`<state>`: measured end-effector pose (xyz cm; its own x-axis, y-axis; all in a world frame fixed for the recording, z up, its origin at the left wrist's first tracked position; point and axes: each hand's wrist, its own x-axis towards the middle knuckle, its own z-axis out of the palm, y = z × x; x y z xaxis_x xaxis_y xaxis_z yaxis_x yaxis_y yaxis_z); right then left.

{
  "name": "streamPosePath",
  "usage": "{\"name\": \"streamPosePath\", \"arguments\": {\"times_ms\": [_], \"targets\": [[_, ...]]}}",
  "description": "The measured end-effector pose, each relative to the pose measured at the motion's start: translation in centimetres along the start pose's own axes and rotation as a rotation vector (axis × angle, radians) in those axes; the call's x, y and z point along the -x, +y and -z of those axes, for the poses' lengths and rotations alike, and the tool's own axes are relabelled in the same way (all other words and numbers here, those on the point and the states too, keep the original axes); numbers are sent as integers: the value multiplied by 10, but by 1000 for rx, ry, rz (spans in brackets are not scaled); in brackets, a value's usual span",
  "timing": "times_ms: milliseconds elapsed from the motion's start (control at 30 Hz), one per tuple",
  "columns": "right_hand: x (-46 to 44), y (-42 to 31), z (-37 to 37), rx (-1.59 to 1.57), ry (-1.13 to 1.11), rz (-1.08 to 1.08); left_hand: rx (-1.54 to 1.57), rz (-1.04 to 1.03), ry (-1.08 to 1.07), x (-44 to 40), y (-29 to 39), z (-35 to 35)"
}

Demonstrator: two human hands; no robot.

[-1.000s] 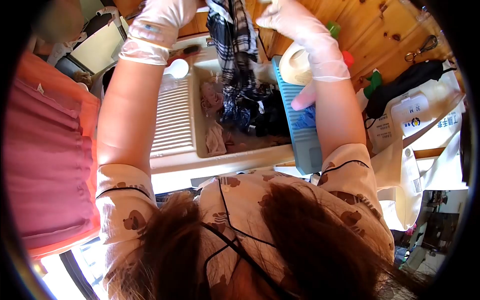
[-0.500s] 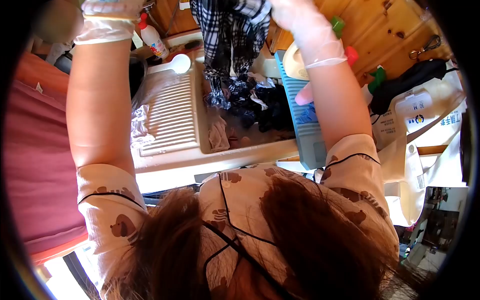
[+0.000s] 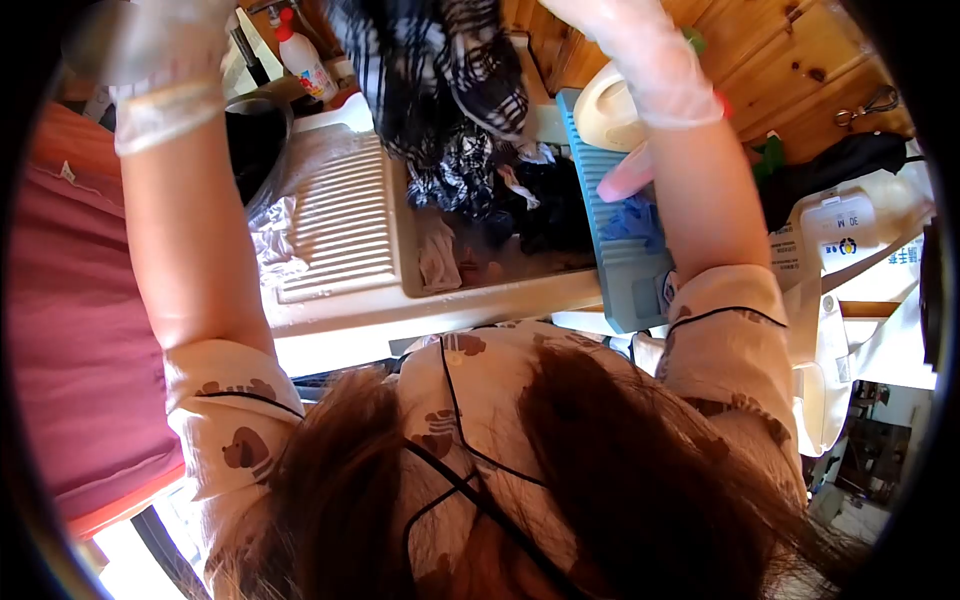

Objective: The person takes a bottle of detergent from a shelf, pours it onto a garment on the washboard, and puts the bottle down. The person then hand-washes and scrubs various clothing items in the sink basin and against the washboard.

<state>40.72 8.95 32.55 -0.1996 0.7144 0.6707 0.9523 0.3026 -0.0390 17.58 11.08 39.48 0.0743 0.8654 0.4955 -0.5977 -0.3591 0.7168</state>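
A black-and-white plaid garment (image 3: pixel 400 80) hangs down from beyond the top edge, its lower end over the sink basin (image 3: pixel 540 285). Both my hands are raised on either side of it in thin translucent gloves. Upper left is my left hand (image 3: pixel 165 45), smeared and with its fingers out of sight. On the other side, my right hand (image 3: pixel 625 45) is cut off by the top edge, so its grip is hidden. Below the plaid cloth, dark wet clothes (image 3: pixel 550 205) lie in the basin, with a pale cloth (image 3: pixel 438 257) at its near left.
Left of the basin is a ribbed washboard (image 3: pixel 335 220) with a light cloth (image 3: pixel 280 240) on it. A blue washboard (image 3: pixel 625 285) stands at the right, with a pink object (image 3: pixel 625 175) and blue cloth (image 3: pixel 635 222). A red-capped bottle (image 3: pixel 305 60) stands behind.
The plaid garment has risen and shifted left, and is blurred by motion. My left hand has moved left; my right forearm has moved slightly right. The white scoop is no longer seen clearly.
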Motion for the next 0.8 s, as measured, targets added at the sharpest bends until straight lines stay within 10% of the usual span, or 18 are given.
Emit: {"name": "streamPosePath", "arguments": {"times_ms": [100, 133, 167, 233, 300, 400, 467, 800], "targets": [[64, 41, -62, -873, -371, -608, 18, 309, -248, 12, -41, 107], [81, 13, -60, -1014, -429, -598, -6, 525, -23, 5, -70, 141], [100, 16, -95, -1125, -503, -332, -707, 225, -324, 29, -92, 138], [121, -24, -121, -1160, -743, -314, -1100, 252, -432, 76, -122, 99], [147, -43, -165, -1253, -782, -198, -909, 743, -259, 104, -143, 84], [214, -40, -241, -399, -779, -120, -1189, 612, -516, 161, -210, 132], [246, -40, -259, -173, -854, 118, -1441, 963, -753, 197, -231, 126], [323, -53, -370, -169, -1510, -42, -1737, 1388, -1385, 305, -389, 183]]}}
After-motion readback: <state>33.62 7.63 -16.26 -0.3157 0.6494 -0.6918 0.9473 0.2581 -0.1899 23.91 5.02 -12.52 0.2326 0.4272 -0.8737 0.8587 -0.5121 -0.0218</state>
